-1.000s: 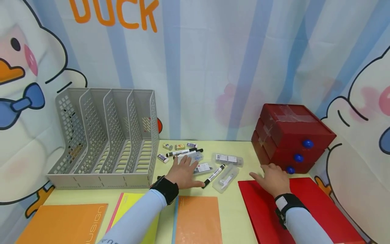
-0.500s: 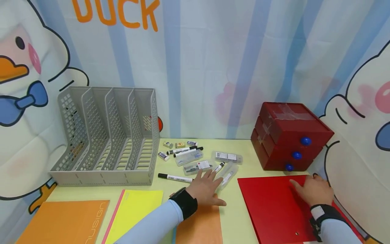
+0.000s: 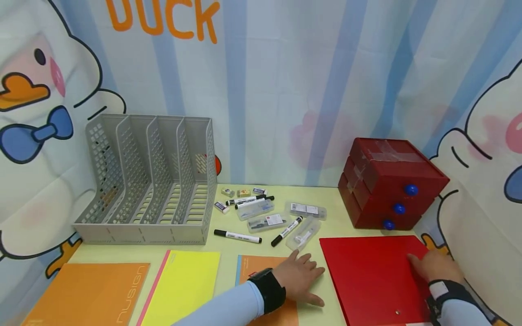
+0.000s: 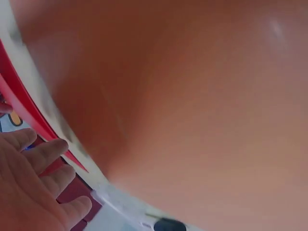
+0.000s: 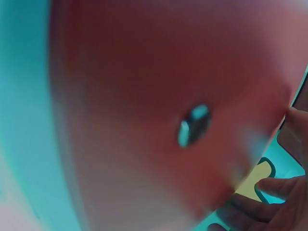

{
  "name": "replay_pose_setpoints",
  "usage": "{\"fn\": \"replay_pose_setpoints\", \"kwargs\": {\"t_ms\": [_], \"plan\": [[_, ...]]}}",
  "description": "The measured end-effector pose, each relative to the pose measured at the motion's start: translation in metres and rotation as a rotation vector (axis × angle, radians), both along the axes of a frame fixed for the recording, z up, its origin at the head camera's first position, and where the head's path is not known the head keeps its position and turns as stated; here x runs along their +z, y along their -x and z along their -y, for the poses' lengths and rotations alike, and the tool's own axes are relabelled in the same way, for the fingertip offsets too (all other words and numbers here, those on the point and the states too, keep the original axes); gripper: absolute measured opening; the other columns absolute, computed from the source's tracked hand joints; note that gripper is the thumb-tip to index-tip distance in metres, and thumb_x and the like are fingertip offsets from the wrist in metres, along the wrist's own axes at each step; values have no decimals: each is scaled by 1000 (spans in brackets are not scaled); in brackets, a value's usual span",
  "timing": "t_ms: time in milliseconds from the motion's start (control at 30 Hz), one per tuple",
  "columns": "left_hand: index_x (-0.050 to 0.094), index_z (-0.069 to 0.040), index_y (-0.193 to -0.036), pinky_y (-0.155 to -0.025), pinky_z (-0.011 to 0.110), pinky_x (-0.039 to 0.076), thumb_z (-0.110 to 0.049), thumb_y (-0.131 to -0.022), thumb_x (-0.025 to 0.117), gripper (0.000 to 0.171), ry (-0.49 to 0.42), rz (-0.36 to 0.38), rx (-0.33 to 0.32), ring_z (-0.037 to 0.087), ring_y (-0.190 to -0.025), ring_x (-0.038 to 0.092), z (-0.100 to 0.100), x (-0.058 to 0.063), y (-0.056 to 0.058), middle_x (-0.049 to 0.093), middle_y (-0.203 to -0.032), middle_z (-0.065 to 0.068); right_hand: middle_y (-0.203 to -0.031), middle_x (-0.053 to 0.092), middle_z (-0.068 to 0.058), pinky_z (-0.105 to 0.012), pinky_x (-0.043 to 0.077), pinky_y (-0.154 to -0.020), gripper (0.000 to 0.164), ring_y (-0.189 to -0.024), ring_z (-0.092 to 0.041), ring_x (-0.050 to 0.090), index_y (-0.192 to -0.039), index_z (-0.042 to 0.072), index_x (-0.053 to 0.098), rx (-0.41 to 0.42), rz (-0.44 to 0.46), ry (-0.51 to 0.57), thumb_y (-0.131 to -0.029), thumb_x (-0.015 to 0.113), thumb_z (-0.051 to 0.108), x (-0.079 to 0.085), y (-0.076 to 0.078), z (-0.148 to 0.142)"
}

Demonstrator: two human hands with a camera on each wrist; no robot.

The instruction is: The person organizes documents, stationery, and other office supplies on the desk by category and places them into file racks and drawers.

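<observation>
Spread and straight-fingered, my left hand (image 3: 299, 276) hovers over the right part of an orange notebook (image 3: 257, 262) with a blue spine. That notebook's orange cover (image 4: 192, 110) fills most of the left wrist view. At the right, my right hand (image 3: 438, 267) grips the right edge of a large red folder (image 3: 367, 276), thumb on its top face. The other fingers pass over the edge and are mostly hidden in the head view. In the right wrist view, fingers (image 5: 250, 209) curl at the folder's border, and a metal-ringed hole (image 5: 194, 126) shows in its surface.
A grey divided file rack (image 3: 142, 233) stands back left, a red drawer box (image 3: 395, 181) back right. Markers (image 3: 238, 236), erasers (image 3: 221, 207) and clear plastic cases (image 3: 267, 222) lie between them. A yellow notebook (image 3: 183, 280) and another orange notebook (image 3: 89, 290) lie front left.
My left hand has moved right and toward me, from the markers to over the orange notebook. My right hand has slid from the folder's top edge near the drawers to its right edge.
</observation>
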State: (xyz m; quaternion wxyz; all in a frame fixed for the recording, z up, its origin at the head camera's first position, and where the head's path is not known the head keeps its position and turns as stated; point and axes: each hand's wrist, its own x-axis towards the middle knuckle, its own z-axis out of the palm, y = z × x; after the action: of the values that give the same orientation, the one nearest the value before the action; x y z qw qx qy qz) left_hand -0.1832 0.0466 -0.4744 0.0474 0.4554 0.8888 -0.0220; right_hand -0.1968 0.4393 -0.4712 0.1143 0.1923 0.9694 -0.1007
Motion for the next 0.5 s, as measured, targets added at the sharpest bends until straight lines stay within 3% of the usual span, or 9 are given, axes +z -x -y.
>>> {"fn": "replay_pose_setpoints", "kwargs": {"t_ms": [233,500], "plan": [[42,-27,-151,-115,43,27,-70,-88,54,77,18,97,-77,14,-141,36,-14,-7,-5,47,-147,-10,-76,58,-18,-36,50,-62,65,-69,-31,58,-106,-20,51,-141,43,-8,-101,46,45,-5,0,7],[37,-30,-153,-116,43,25,-67,-89,56,77,23,179,-93,12,-143,31,-21,-10,-7,41,-151,-14,-86,61,-24,-46,54,-73,63,-79,-36,58,-108,-20,55,-129,94,90,-103,42,42,7,-7,1]]}}
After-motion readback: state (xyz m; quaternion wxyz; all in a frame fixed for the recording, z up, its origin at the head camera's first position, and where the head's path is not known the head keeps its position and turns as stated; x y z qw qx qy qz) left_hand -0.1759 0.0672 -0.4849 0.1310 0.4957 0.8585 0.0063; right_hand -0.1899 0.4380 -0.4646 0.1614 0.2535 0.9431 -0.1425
